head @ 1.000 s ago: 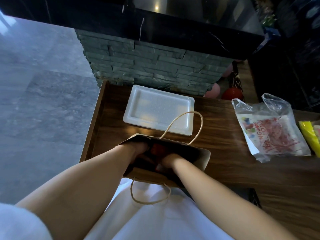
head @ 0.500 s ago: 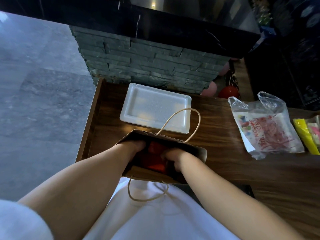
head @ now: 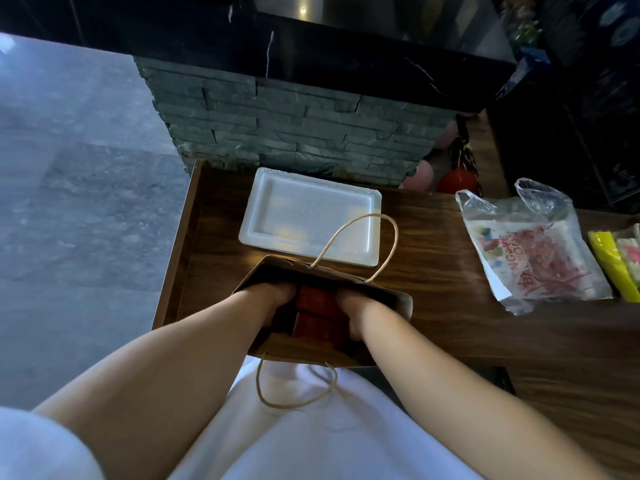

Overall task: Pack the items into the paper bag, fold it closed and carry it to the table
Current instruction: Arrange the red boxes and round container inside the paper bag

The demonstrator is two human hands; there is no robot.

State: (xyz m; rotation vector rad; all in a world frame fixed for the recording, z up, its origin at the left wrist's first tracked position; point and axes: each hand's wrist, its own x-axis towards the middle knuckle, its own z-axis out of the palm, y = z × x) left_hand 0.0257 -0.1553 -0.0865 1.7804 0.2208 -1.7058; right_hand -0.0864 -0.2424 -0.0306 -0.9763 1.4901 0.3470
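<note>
A brown paper bag (head: 398, 299) with twine handles stands open on the near edge of a wooden counter (head: 433, 265). Both of my hands reach down into its mouth. My left hand (head: 277, 299) presses against the left side of a red item (head: 317, 313) inside the bag, and my right hand (head: 349, 310) presses against its right side. The fingers of both hands are hidden in the dark bag, so the grip itself is hard to see. One handle stands up behind the bag, the other hangs over my white shirt.
An empty white foam tray (head: 308, 216) lies just behind the bag. A clear plastic bag with red print (head: 533, 247) and yellow packets (head: 613, 261) lie to the right. A stone-clad pillar (head: 294, 126) rises behind the counter. Grey floor lies to the left.
My hands have shifted apart inside the bag and now sit on either side of the red item, which shows more clearly between them. The view has tilted slightly.
</note>
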